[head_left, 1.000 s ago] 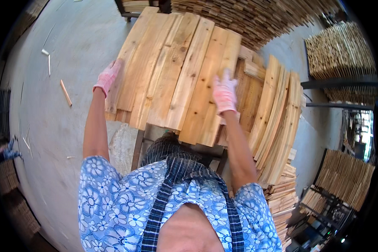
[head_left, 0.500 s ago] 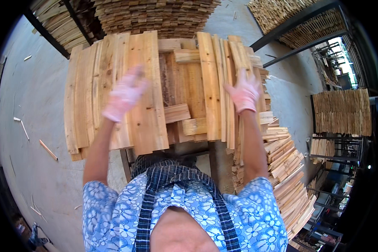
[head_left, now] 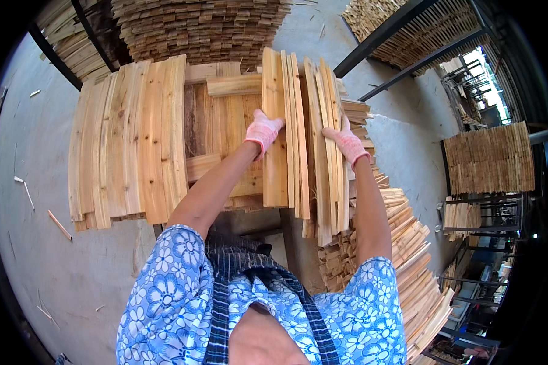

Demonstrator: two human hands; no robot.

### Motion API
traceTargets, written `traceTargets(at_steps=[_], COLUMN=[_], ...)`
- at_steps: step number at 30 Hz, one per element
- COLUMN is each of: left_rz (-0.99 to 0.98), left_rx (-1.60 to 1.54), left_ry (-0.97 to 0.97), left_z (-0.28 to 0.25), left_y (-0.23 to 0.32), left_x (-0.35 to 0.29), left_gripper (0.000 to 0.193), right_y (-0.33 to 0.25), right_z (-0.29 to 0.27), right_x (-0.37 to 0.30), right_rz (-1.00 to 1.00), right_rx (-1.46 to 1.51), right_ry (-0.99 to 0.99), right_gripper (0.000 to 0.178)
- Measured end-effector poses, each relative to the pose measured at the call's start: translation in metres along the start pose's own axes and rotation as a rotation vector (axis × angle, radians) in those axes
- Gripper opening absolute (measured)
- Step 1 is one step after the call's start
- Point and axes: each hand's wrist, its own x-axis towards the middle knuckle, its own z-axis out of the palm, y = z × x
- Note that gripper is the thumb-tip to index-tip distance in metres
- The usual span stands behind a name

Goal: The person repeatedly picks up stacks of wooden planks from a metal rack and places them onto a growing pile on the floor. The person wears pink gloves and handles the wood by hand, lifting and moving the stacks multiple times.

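My left hand [head_left: 263,129], in a pink-and-white glove, grips the left edge of a wide wooden board [head_left: 275,173], with its thumb on top and its other fingers partly hidden. Several narrow boards [head_left: 296,146] stand close along that board's right side. Across a dark gap, my right hand [head_left: 348,141], gloved alike, clasps a bundle of narrow wooden boards [head_left: 324,182] from the right, thumb over the top. To the left, a row of flat boards [head_left: 128,146] lies side by side, apart from both hands.
Short wood pieces [head_left: 234,85] lie crosswise on the stack between the board groups. Loose slats [head_left: 411,243] fan out at my right. A tall wood stack [head_left: 201,27] stands beyond, near black metal frames [head_left: 386,33]. Scraps [head_left: 59,225] lie on the grey floor at left.
My left hand has crossed rightward from the left row to the wide board. My right hand now clasps the right bundle, which has shifted nearer and parted from the boards beside it.
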Motion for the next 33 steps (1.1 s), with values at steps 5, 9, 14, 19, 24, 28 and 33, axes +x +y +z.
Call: traceTargets(at_steps=[5,9,14,19,24,28,33], left_rz=[0.225,0.123,0.435,0.375,0.115,0.132,0.098], left_rx=[-0.345,0.285,0.936,1.243,1.130,1.309,0.486], left_ry=[-0.083,0.298,0.766,0.647,0.662,0.633,0.056], left_z=[-0.091,-0.147,-0.114,-0.107,-0.137,-0.118,-0.019], left_y=[-0.022,-0.056,-0.077,-0.063,-0.063,-0.048,0.007], left_x=[-0.022,-0.005,-0.001,-0.016,-0.018,-0.020,-0.035], left_gripper=[0.061,0.060,0.069,0.077,0.079,0.081,0.096], right_y=[0.014,0.029,0.045,0.071,0.087,0.070,0.039], right_z=[-0.003,-0.003,-0.027,-0.036,-0.027,-0.025,0.008], right_x=[0.015,0.022,0.025,0.050,0.058,0.052,0.055], right_rz=[0.000,-0.040,-0.110,0.069,0.131,0.047,-0.275], right_rx=[-0.016,0.193,-0.245,-0.547,-0.642,-0.792,-0.778], right_ry=[-0.068,-0.114,0.012,0.300,0.280,0.361,0.296], right_gripper=[0.112,0.110,0.093,0.094,0.089,0.078,0.064])
